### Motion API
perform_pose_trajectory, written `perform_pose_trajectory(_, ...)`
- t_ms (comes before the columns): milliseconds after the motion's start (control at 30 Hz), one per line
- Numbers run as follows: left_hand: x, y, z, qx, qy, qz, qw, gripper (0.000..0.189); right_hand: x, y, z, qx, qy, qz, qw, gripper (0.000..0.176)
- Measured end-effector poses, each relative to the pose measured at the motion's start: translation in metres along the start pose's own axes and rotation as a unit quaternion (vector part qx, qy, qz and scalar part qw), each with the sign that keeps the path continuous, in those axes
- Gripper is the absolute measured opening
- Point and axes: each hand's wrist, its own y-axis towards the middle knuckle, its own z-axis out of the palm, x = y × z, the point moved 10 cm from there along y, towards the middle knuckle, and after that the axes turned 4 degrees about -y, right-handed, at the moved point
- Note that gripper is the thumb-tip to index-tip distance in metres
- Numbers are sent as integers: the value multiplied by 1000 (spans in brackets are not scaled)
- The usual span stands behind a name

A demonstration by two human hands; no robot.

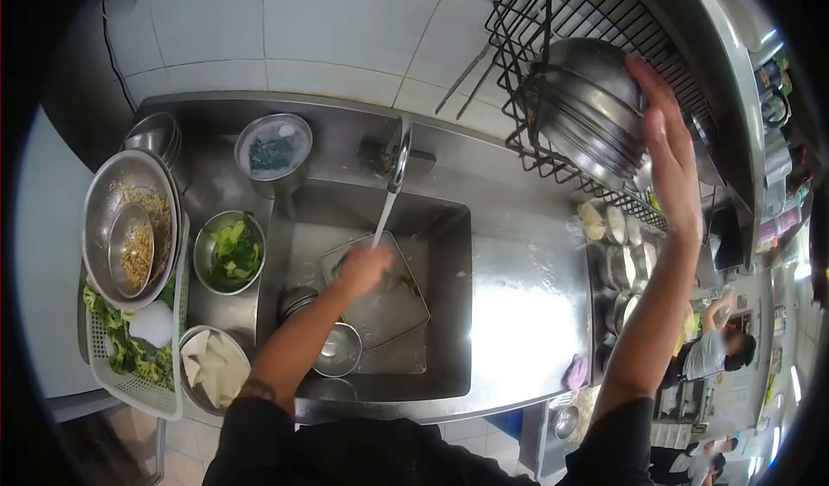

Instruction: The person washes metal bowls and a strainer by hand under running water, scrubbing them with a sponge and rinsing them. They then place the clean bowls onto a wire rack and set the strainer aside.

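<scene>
Under the running tap (399, 158), my left hand (367, 268) is smeared by motion, so its fingers do not show clearly. It is over the sink (449, 313), above a clear square-edged tray or container (397, 322) lying in the basin. A round metal bowl (338, 349) sits in the sink beside my left forearm. Up at the right, my right hand (667, 136) has its fingers stretched out along the side of a stack of metal bowls (583, 110). That stack lies tilted in the black wire rack (553, 171).
Left of the sink are a bowl of green leaves (230, 253), a bowl of white slices (213, 369), and strainers (129, 162) on a basket (142, 391) of broccoli. A container of blue stuff (274, 149) stands behind. Filled containers (620, 266) line the right. A person (712, 352) is farther off.
</scene>
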Motion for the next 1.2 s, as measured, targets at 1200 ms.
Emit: perform_pose_trajectory(1200,39,-20,-80,-285,-32,-167,943,12,12,31,4,-45,-35,-5,998,57)
